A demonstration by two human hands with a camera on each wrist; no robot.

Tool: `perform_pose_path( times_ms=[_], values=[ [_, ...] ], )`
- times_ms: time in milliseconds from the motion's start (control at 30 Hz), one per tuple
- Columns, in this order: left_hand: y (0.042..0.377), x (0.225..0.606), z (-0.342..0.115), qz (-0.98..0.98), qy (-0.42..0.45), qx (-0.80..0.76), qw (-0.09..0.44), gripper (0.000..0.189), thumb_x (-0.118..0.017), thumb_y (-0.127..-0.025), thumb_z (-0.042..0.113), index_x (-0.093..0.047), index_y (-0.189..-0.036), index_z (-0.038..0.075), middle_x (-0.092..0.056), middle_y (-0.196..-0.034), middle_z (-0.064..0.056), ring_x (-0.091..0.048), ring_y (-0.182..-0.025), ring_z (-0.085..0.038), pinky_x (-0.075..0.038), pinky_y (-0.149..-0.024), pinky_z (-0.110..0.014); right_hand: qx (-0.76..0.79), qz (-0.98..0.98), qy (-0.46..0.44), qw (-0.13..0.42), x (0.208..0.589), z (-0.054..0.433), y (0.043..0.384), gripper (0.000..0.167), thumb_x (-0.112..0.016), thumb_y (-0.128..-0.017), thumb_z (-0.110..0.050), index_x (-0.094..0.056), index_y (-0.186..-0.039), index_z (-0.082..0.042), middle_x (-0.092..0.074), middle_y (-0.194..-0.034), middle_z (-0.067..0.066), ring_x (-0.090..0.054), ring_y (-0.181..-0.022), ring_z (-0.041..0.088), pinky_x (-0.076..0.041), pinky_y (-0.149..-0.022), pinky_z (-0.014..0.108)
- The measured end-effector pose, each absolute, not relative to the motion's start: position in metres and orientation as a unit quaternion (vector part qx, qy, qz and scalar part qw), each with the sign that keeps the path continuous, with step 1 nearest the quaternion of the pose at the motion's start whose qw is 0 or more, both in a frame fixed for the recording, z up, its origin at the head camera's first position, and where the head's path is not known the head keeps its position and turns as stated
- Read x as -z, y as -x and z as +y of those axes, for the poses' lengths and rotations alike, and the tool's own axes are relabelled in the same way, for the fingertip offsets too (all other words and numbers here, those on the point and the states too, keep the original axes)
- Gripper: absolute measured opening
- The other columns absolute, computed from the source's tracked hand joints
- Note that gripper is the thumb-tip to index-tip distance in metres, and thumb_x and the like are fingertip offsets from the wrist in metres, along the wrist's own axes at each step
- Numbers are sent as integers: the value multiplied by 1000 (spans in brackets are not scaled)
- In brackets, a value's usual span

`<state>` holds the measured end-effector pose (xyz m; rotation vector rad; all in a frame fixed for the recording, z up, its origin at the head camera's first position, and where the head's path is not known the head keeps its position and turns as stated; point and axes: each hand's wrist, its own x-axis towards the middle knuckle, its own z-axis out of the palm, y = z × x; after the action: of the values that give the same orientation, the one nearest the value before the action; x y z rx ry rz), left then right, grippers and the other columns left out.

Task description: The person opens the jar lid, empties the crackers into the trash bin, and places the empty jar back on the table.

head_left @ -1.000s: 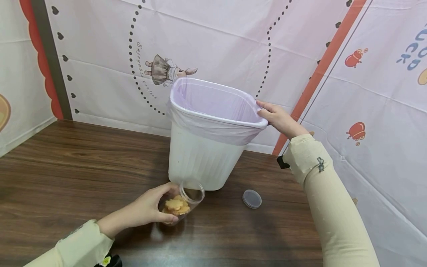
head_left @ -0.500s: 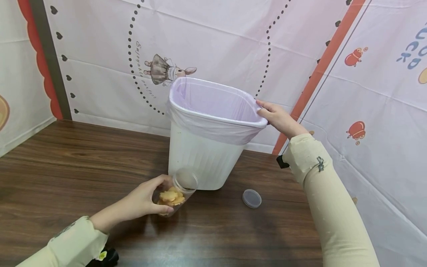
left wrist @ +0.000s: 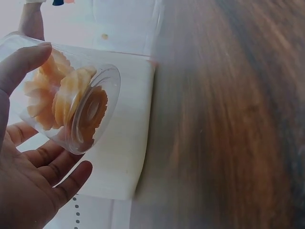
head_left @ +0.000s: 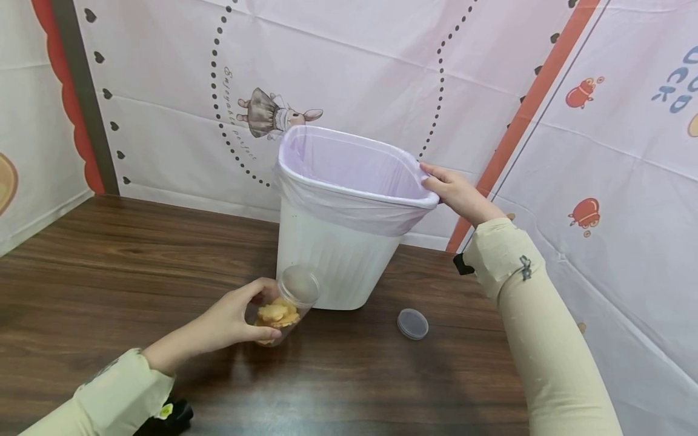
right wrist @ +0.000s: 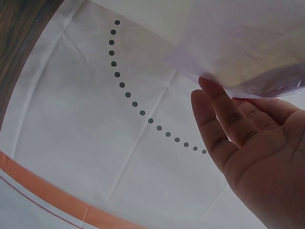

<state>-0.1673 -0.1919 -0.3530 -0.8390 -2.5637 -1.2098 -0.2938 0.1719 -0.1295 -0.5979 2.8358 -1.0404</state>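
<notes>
Here's my left hand (head_left: 237,318) curled round the clear plastic jar (head_left: 297,297), thumb one side, fingers the other; the jar sits tilted, open mouth up, low in front of the white bin (head_left: 332,260); whether they touch, I can't tell! It looks light, its smooth wall probably slick and a little springy; the wavy-edged crisps (head_left: 278,313) inside must be brittle, so the mid-body suits a gentle, even hold; over on the bin's lined corner, my right hand (head_left: 455,191) grips the rim; the soft purple liner (head_left: 349,212) could slide under my fingers.
</notes>
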Motion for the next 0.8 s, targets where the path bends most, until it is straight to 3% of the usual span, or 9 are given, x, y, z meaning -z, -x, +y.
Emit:
perform_pose_path(
  times_ms=[300, 500, 800],
  values=[
    [170, 350, -196, -868, 269, 403, 107, 53, -83, -72, 38, -54, -111, 18, -59, -100, 9, -54, -96, -6, -48, -85, -30, 340, 920, 193, 32, 130, 172, 293, 60, -38, -100, -25, -18, -154, -8, -31, -155, 18, -44, -127, 28, -35, -110, 49],
    [170, 348, -199, -868, 266, 400, 124, 51, -83, -72, 35, -52, -110, 20, -59, -98, 8, -53, -95, -6, -47, -85, -30, 336, 921, 193, 29, 130, 172, 294, 59, -38, -101, -25, -18, -153, -7, -32, -154, 17, -48, -122, 24, -40, -106, 44],
    [170, 342, -204, -873, 246, 404, 119, 53, -82, -74, 34, -51, -115, 19, -60, -101, 6, -56, -100, -16, -48, -87, -42, 336, 921, 195, 30, 129, 172, 293, 59, -38, -101, -26, -18, -154, -9, -32, -155, 17, -48, -123, 25, -38, -108, 47]
  ],
)
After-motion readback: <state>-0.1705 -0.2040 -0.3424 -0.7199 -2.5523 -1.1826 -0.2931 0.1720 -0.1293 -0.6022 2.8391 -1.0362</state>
